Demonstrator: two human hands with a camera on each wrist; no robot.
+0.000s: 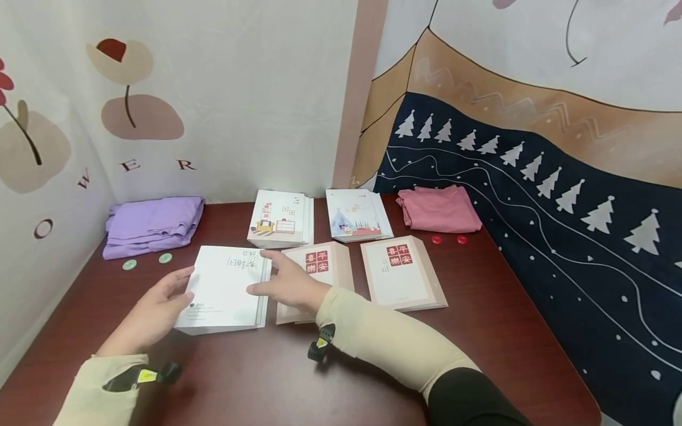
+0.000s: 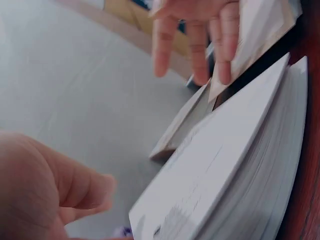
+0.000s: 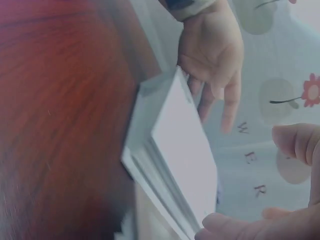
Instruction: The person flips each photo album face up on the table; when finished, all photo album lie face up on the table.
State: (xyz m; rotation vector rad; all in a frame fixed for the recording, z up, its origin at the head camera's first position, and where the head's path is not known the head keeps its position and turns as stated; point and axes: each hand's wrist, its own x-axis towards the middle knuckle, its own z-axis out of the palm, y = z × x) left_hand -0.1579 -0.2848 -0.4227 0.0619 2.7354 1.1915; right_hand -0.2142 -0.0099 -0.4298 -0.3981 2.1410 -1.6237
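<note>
A thick white notebook (image 1: 224, 290) with grey Chinese lettering lies flat on the table, its cover and page edges showing in the left wrist view too. My left hand (image 1: 160, 305) is at its left edge, thumb above the cover's side and fingers loosely extended. Over the right edge reaches my right hand (image 1: 293, 281), its fingers spread and fairly straight. In the left wrist view the right hand (image 2: 197, 35) appears apart from the notebook (image 2: 220, 165). The right wrist view has the left hand (image 3: 212, 60) beside the notebook's far side, fingers relaxed. Exact contact is unclear.
Pink-bordered notebooks with red seals, one partly behind my right hand (image 1: 333, 266) and another (image 1: 402, 284), lie rightward. Two illustrated notebook stacks (image 1: 277, 219) (image 1: 354, 216) stand behind. Folded purple cloth (image 1: 151, 225), pink cloth (image 1: 439, 210), green buttons (image 1: 129, 265) and red buttons (image 1: 437, 239) flank them.
</note>
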